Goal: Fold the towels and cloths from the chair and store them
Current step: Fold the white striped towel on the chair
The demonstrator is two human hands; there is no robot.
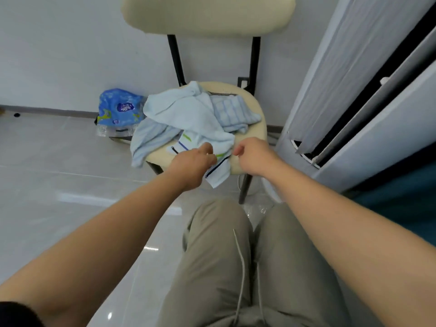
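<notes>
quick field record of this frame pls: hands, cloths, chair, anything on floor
left hand: grips white cloth at seat's front edge
right hand: curled at that cloth's edge, grip unclear
chair: holds all cloths, unfolded
pile: blue towel on top, striped towel at back right
floor: blue packet left of chair

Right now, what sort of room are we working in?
Likely a room in a home, not a workshop: a cream padded chair heaped with light blue towels, a blue plastic-wrapped pack by the wall, glossy floor tiles.
</notes>
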